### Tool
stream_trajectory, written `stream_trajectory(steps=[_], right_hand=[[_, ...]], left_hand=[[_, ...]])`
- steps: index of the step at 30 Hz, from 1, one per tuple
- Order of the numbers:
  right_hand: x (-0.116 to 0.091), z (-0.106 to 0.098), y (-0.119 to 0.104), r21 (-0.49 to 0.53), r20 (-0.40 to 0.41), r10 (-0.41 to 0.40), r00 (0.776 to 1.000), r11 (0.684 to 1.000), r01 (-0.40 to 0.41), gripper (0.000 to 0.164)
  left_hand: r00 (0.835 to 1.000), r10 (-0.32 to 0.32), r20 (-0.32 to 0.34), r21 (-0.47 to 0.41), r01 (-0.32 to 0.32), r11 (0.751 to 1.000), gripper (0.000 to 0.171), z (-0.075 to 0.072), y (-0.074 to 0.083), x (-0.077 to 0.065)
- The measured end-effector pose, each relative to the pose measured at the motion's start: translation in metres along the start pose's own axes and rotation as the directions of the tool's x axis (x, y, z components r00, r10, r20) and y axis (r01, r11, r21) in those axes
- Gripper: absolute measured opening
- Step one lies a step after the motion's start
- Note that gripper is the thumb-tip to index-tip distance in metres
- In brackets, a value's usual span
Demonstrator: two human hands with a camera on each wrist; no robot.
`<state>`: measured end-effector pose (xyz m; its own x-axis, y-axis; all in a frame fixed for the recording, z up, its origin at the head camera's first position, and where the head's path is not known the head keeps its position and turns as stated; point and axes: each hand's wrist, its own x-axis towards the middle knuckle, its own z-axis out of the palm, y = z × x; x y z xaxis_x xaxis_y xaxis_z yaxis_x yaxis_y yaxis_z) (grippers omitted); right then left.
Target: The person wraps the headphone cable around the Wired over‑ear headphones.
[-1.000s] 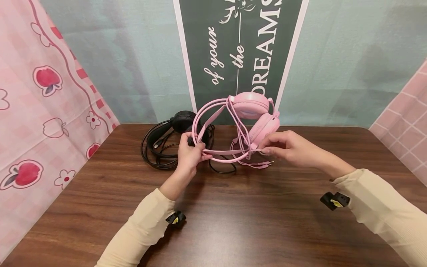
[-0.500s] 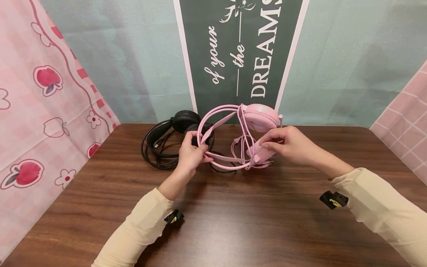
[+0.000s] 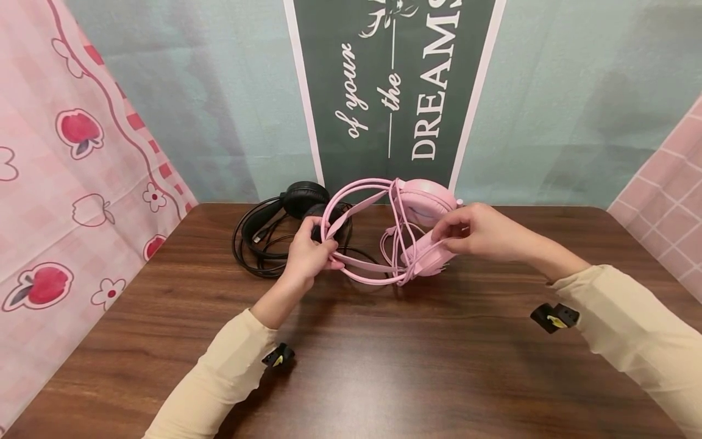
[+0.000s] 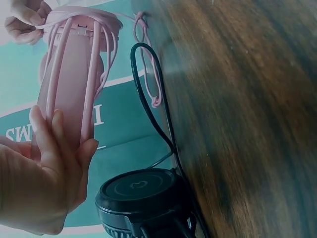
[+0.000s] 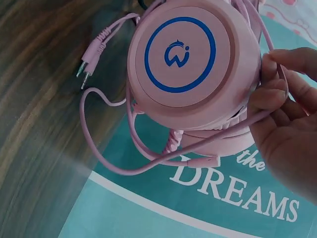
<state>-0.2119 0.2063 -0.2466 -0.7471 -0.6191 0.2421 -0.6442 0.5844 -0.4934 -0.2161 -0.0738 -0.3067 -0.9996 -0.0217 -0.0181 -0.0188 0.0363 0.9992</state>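
A pink headset (image 3: 426, 196) is held up over the table, its ear cups to the right and its headband to the left. My left hand (image 3: 308, 251) grips the top of the headband, fingers wrapped round it in the left wrist view. Pink cable (image 5: 213, 140) is looped across the headset near the ear cups. Between thumb and fingers my right hand (image 3: 485, 233) pinches a strand of that cable beside the lower ear cup (image 5: 188, 62). Two pink plugs (image 5: 89, 62) dangle by the cup in the right wrist view; the ear cup mostly hides them from the head camera.
A black headset (image 3: 303, 198) with coiled black cable (image 3: 258, 265) lies at the back left of the wooden table (image 3: 373, 360), partly behind my left hand. Behind the table hangs a green cloth with lettering (image 3: 430, 116); a pink patterned curtain (image 3: 82, 207) hangs on the left.
The pink headset has been lowered and tilted, its ear cups shifting down and slightly right. My right hand has moved a little up and right, with the cable pinched. The left hand keeps its grip.
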Motion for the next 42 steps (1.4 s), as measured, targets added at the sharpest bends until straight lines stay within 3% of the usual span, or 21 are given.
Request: stream_trajectory(steps=[6, 16, 27, 34, 38, 42], right_hand=[[0.000, -0.001, 0.001, -0.108, -0.086, 0.039, 0.996, 0.993, -0.048, 0.017], [0.002, -0.016, 0.005, -0.127, -0.143, 0.155, 0.978, 0.977, -0.173, 0.007], [0.000, -0.035, 0.019, -0.148, -0.228, 0.259, 0.939, 0.944, -0.297, 0.003], [-0.008, -0.046, 0.044, 0.005, -0.241, 0.352, 0.904, 0.932, -0.362, 0.012], [-0.013, -0.049, 0.055, 0.156, -0.228, 0.439, 0.869, 0.898, -0.412, 0.019], [-0.018, -0.052, 0.065, 0.365, -0.203, 0.491, 0.847, 0.841, -0.400, 0.008]], left_hand=[[1.000, -0.008, 0.006, -0.002, 0.008, 1.000, 0.038, -0.001, 0.000, 0.000], [0.999, -0.043, -0.001, -0.029, 0.043, 0.999, 0.037, -0.002, 0.001, -0.001], [0.997, -0.071, 0.011, -0.067, 0.071, 0.995, 0.037, -0.005, -0.003, -0.001], [0.995, -0.099, 0.029, -0.087, 0.101, 0.991, 0.038, -0.010, -0.004, -0.004], [0.993, -0.116, 0.035, -0.093, 0.119, 0.989, 0.039, -0.011, -0.005, -0.004], [0.992, -0.119, 0.039, -0.091, 0.122, 0.988, 0.038, -0.012, -0.005, -0.005]])
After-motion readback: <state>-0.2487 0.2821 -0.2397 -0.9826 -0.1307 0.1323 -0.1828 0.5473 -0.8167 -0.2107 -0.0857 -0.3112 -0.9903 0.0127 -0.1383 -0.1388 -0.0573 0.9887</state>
